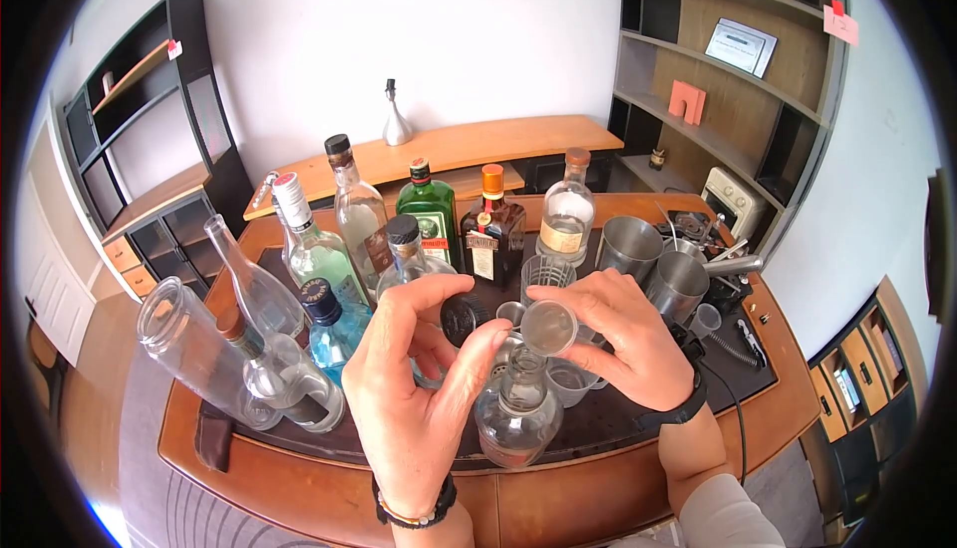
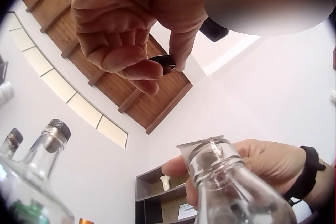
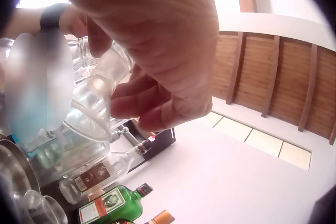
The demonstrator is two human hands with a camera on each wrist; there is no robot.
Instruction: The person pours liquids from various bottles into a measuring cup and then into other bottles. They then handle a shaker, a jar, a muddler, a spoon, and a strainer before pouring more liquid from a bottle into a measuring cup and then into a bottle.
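Observation:
My left hand (image 1: 419, 378) pinches a round black bottle cap (image 1: 463, 320) between thumb and fingers, left of an uncapped clear glass bottle (image 1: 518, 423). From below, in the left wrist view, the dark cap (image 2: 167, 62) sits at the fingertips. My right hand (image 1: 623, 334) holds a small clear cup (image 1: 549, 328) by its side, right over the bottle's mouth. The cup overlaps the bottle neck (image 2: 215, 161) in the left wrist view. Beside it in the right wrist view, the curled fingers (image 3: 152, 106) of my right hand show close to the small cup (image 3: 107, 71).
Several bottles crowd the desk's left and back, including a blue bottle (image 1: 334, 334), a green bottle (image 1: 431, 209) and a dark brown bottle (image 1: 492, 234). Metal shaker tins (image 1: 630, 246) stand at the right. A clear measuring cup (image 1: 569, 383) sits close behind the uncapped bottle.

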